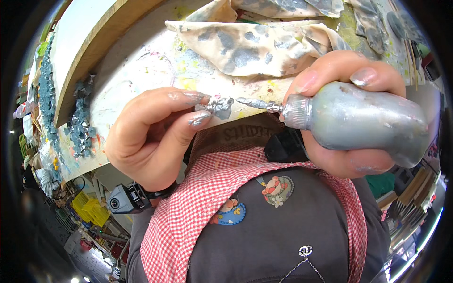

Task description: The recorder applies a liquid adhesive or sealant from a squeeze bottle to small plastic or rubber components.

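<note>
My right hand [349, 70] is wrapped round a grey plastic squeeze bottle [368, 122], tipped on its side. Its ribbed cap [297, 112] faces left and carries a thin nozzle [257, 102] coated in silver paint. Between thumb and fingertips, my left hand [146, 127] pinches a small silver-smeared piece [220, 108], whose kind I cannot make out. The nozzle tip points at this piece, with a narrow gap seeming to lie between them. Silver paint marks the fingertips and nails of both hands.
A cream cloth [245, 49] with grey paint blotches lies crumpled on the paint-stained table [122, 80] beyond my hands. A curved wooden edge [89, 52] runs along the left, with clusters of small blue-grey pieces [81, 122] beside it. Wooden sticks [413, 59] lie at the far right.
</note>
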A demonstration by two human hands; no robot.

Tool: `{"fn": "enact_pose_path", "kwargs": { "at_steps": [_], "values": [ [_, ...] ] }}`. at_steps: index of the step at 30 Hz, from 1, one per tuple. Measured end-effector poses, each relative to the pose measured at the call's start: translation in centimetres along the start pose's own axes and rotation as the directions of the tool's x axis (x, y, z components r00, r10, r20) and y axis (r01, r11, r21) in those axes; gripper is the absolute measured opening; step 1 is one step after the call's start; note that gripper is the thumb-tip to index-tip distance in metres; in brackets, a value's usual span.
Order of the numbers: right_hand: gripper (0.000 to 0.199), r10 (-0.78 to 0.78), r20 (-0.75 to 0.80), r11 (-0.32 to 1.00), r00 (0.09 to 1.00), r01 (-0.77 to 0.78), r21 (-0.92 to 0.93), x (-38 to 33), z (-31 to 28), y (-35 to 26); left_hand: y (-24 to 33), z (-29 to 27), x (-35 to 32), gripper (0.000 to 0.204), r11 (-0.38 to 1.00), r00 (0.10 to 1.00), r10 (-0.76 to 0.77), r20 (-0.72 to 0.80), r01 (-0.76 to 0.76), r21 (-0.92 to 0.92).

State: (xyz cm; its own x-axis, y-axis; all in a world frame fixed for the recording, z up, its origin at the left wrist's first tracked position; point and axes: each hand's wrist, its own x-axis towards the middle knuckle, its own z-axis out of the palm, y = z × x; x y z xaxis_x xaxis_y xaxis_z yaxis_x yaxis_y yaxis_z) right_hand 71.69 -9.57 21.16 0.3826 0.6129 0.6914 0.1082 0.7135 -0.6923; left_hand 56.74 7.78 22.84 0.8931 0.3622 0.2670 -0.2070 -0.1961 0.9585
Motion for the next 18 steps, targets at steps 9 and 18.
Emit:
{"fn": "enact_pose_path", "kwargs": {
  "at_steps": [9, 18],
  "values": [
    [0.063, 0.089, -0.016, 0.995, 0.996, -0.089, 0.034, 0.1, 0.4, -0.3, 0.2, -0.4, -0.1, 0.017, 0.997, 0.996, -0.069, 0.058, 0.071, -0.024],
    [0.059, -0.223, 0.022, 0.949, 0.975, 0.222, -0.224, 0.3, 0.7, 3.0, 0.3, -0.1, -0.2, 0.024, 0.988, 0.993, -0.119, 0.001, 0.118, -0.098]
  ]
}}
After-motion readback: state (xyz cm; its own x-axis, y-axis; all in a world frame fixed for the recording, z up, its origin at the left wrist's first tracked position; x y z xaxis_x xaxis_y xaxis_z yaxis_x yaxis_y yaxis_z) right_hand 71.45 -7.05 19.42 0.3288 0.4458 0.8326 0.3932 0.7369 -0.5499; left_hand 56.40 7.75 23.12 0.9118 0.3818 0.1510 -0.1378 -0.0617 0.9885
